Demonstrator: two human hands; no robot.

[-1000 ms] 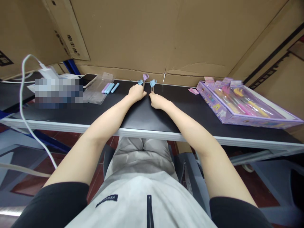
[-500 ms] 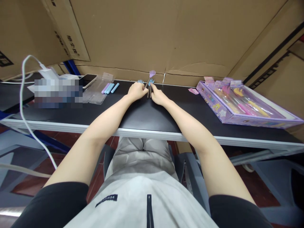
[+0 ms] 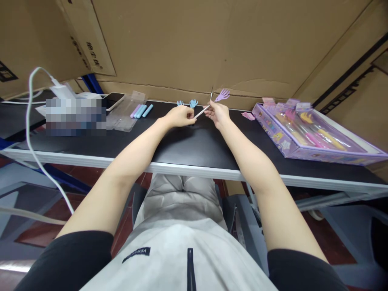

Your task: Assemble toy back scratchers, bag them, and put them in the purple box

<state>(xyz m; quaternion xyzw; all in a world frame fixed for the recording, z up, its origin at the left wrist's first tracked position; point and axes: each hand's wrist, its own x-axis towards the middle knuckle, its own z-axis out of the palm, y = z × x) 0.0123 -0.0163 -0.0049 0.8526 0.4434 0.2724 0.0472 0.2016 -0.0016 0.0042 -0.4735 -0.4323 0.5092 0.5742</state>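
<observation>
A purple hand-shaped back scratcher [image 3: 223,95] with a thin metal rod is held slanting between my two hands. My left hand [image 3: 178,116] is closed on the lower end of the rod. My right hand [image 3: 220,115] pinches the rod just below the purple head. Behind my left hand, on the black table, are two light blue back scratchers: one blue head [image 3: 193,104] shows fully, and the other blue head [image 3: 180,103] sticks up past the knuckles. Their rods are mostly hidden by the hand.
Purple and blue handle tubes [image 3: 141,111] lie at left beside clear plastic sleeves [image 3: 123,121]. Further left are a phone [image 3: 112,101] and a charger with a white cable [image 3: 28,121]. A purple display box [image 3: 318,153] of packaged scratchers stands at right near a pink card [image 3: 247,116]. Cardboard walls rise behind.
The purple back scratcher has tipped over to the right. My right hand has left the blue scratchers, moved right and taken hold of the purple one near its head.
</observation>
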